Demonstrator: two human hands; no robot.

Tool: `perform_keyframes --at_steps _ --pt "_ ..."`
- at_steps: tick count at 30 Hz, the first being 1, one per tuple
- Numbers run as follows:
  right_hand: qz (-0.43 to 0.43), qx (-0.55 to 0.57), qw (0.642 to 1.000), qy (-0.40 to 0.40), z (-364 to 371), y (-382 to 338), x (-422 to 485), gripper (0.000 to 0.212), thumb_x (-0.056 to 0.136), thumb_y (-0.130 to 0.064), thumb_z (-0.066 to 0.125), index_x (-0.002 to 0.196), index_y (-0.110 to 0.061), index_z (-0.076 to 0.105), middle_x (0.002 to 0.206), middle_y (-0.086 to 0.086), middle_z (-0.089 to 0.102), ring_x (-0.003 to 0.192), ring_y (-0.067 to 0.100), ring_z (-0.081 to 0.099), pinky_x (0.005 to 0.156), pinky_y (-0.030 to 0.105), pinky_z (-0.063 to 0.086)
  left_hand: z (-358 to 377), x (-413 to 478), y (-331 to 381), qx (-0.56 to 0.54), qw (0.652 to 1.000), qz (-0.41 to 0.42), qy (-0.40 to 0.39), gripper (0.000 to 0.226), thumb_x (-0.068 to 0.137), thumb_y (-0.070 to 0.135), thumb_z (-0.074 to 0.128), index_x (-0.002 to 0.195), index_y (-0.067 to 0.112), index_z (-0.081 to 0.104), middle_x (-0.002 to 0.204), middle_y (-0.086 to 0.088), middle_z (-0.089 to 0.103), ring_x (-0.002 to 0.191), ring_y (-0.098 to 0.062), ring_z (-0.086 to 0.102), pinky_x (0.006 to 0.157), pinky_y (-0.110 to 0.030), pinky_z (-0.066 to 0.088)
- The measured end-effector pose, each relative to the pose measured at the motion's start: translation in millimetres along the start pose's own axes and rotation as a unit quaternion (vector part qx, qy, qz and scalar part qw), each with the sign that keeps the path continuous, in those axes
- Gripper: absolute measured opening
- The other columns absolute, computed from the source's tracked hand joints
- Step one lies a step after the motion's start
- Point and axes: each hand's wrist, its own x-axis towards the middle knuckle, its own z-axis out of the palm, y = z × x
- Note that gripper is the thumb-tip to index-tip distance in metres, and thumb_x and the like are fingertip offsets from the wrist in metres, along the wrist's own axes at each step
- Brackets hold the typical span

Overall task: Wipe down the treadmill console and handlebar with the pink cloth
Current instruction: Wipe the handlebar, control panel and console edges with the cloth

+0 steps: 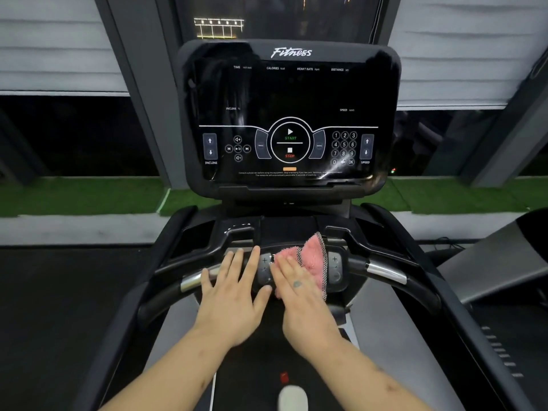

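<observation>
Here, I see both hands down on the handlebar (385, 272), below the console (292, 114), whose dark screen carries printed START and STOP marks and a number pad. The cloth (312, 256), pink with a checked edge, lies bunched on the middle of the handlebar between two button pads, its far corner standing up toward the console base. The right hand (299, 295) lies flat on the near part of the cloth, fingers straight and close together, pressing it down rather than curling round it. The left hand (234, 295) rests just beside it, palm down, fingers straight and spread wide over the handlebar and the left pad (264, 268); its thumb comes close to the right hand. The right pad (335, 269) shows just past the cloth's edge. Beyond the console I see a strip of green turf (89, 197) under dark windows with white blinds (59, 54). Near the bottom edge sit a small red mark and a pale blurred thing; I cannot tell what they are.
</observation>
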Motion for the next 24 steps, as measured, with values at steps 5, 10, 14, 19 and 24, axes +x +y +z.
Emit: perform_keyframes --at_steps 5,10,14,19,24 --pt "0.027 0.012 0.998 0.053 -25.3 35.6 -7.9 0.077 0.085 0.006 0.049 0.158 -0.015 0.034 0.167 -0.003 0.023 0.154 0.011 0.020 0.126 0.039 0.020 -3.9 -2.1 -3.1 -0.015 1.000 -0.003 -0.014 0.070 0.102 0.062 0.016 0.151 0.045 -0.031 0.172 0.004 -0.003 0.156 -0.014 -0.013 0.125 -0.058 0.002" --pt "0.098 -0.016 0.994 0.055 -23.1 31.7 -5.4 0.094 0.082 0.011 0.056 0.162 -0.023 0.021 0.170 -0.005 0.013 0.156 0.009 0.001 0.126 0.047 0.019 -8.6 -1.4 -5.4 -0.050 0.998 -0.006 -0.026 0.067 0.103 0.058 0.017 0.153 0.046 -0.026 0.171 0.008 -0.003 0.155 -0.010 -0.014 0.126 -0.056 -0.002" --pt "0.018 0.005 1.000 0.020 6.8 -14.6 17.2 0.082 0.088 -0.003 0.045 0.162 -0.021 0.016 0.169 -0.004 0.007 0.156 0.009 -0.007 0.128 0.042 0.009 -8.7 -1.4 -8.1 -0.071 0.997 -0.001 -0.037 0.065 0.103 0.055 0.015 0.156 0.045 -0.020 0.171 0.011 -0.005 0.154 -0.007 -0.016 0.125 -0.055 -0.004" --pt "-0.013 -0.006 1.000 -0.002 12.6 -27.2 23.6 0.068 0.094 -0.018 0.027 0.162 -0.019 0.019 0.170 -0.003 0.008 0.156 0.009 -0.004 0.128 0.039 0.006 -10.1 -2.8 -10.6 -0.088 0.995 -0.005 -0.043 0.063 0.104 0.051 0.016 0.159 0.043 -0.014 0.170 0.016 -0.005 0.154 -0.004 -0.015 0.126 -0.054 -0.003" --pt "-0.014 -0.044 0.999 0.013 -13.8 9.0 16.7 0.083 0.086 -0.001 0.052 0.161 -0.022 0.024 0.169 -0.004 0.017 0.156 0.007 0.003 0.127 0.043 0.016 -13.5 -2.9 -9.3 -0.087 0.995 -0.006 -0.044 0.064 0.107 0.051 0.021 0.158 0.044 -0.016 0.171 0.013 -0.004 0.154 -0.005 -0.015 0.126 -0.052 -0.005"
